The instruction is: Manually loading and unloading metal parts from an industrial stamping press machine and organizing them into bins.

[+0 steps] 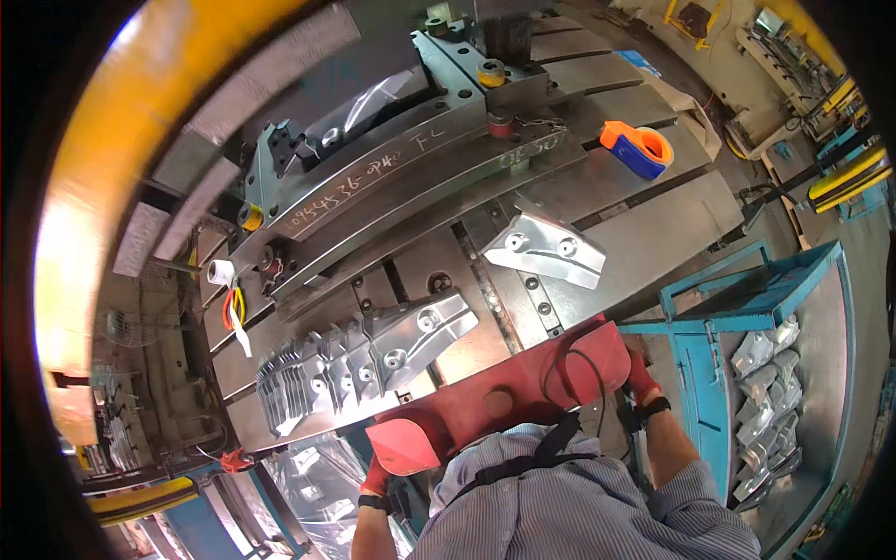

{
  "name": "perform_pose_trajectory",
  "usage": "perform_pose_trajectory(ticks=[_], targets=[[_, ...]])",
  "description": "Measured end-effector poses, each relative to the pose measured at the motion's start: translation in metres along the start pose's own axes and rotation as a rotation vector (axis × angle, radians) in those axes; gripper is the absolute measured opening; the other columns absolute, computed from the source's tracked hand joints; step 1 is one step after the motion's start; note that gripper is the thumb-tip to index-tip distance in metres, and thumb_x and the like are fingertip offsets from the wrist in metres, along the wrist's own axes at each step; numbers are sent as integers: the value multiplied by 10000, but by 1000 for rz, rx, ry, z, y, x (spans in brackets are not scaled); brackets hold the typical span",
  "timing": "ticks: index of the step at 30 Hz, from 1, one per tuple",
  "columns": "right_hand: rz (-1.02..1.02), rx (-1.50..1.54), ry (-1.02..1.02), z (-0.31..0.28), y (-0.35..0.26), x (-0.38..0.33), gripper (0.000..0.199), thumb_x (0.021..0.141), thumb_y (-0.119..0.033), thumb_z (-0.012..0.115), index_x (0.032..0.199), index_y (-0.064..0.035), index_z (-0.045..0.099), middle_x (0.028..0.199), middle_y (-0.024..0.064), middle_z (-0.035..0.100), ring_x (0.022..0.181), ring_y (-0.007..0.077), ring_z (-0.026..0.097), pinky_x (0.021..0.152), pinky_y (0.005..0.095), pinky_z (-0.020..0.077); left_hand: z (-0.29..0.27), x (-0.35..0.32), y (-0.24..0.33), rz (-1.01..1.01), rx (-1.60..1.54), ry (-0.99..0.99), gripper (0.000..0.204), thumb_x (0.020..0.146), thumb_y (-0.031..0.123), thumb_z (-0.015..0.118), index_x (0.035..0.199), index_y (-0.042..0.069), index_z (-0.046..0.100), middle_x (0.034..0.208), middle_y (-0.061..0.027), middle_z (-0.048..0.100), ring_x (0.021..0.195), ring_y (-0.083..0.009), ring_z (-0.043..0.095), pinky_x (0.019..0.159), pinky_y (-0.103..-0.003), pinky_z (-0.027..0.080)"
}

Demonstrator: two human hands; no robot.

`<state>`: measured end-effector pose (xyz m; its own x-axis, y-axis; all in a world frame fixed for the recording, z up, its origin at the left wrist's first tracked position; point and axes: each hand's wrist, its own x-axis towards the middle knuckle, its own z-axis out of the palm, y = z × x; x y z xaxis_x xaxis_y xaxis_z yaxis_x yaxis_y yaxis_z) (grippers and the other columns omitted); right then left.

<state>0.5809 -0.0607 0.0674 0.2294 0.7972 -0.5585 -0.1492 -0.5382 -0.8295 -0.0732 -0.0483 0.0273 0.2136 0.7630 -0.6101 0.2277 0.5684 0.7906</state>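
Note:
I stand at a press with both hands in red gloves. My left hand (376,476) is low, just under the left end of a red front panel (504,397), with its fingers hidden by the panel. At the panel's right end, my right hand (640,375) rests against the edge, its fingers also mostly hidden. One shiny stamped metal part (543,247) lies alone on the press bed (653,224). A row of similar stamped parts (364,359) leans together on the bed's left side.
A long steel die (373,177) crosses the back of the bed. An orange and blue object (637,149) sits at the far right of the bed. A blue bin (747,299) to my right holds several stamped parts; another bin (313,485) is at the lower left.

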Motion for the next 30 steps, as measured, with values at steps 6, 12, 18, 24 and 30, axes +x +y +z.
perform_pose_trajectory(ticks=[6, 12, 18, 24, 30], targets=[[-44, 19, 132, -52, 90, 31, 386, 960, -200, 535, 1299, -16, 554, 1238, 67, 620, 1097, 161, 572, 913, 317, 458, 16, 16, 7, -109, -486, 15, 558, 945, 132, 600, 1444, 50, 365, 1414, -83, 467, 1255, -164, 473, 1024, -328, 432], [-93, -31, 111, -24, 43, 27, 460, 864, -209, 690, 1255, 3, 576, 1086, 94, 679, 951, 211, 639, 794, 325, 508, 4, -12, 20, 86, -99, 2, 448, 1013, 214, 468, 1422, 40, 419, 1362, -77, 538, 1229, -195, 517, 1029, -326, 426], [-195, 46, 462, -47, -48, -3, 442, 891, -157, 662, 1290, 4, 560, 1191, 114, 636, 1036, 202, 603, 879, 314, 482, 1, -48, 161, -93, 393, 330, 348, 965, 265, 532, 1108, -31, 644, 1006, -177, 700, 914, -269, 671, 806, -358, 505], [-649, -471, 528, 30, -163, 22, 623, 796, -127, 705, 1364, -5, 477, 1334, 220, 516, 1243, 334, 491, 1058, 402, 372, -3, -47, 309, 195, 948, 540, 337, 905, 288, 637, 1082, 2, 634, 952, -242, 664, 908, -397, 642, 779, -445, 493], [-754, -1276, 341, 103, -214, 73, 1081, 624, -482, 798, 1450, 6, 300, 1439, 276, 350, 1333, 423, 328, 1107, 555, 225, 34, 24, 453, 626, 770, 541, 350, 879, 286, 690, 1082, 4, 644, 974, -196, 690, 901, -345, 668, 763, -393, 505]])
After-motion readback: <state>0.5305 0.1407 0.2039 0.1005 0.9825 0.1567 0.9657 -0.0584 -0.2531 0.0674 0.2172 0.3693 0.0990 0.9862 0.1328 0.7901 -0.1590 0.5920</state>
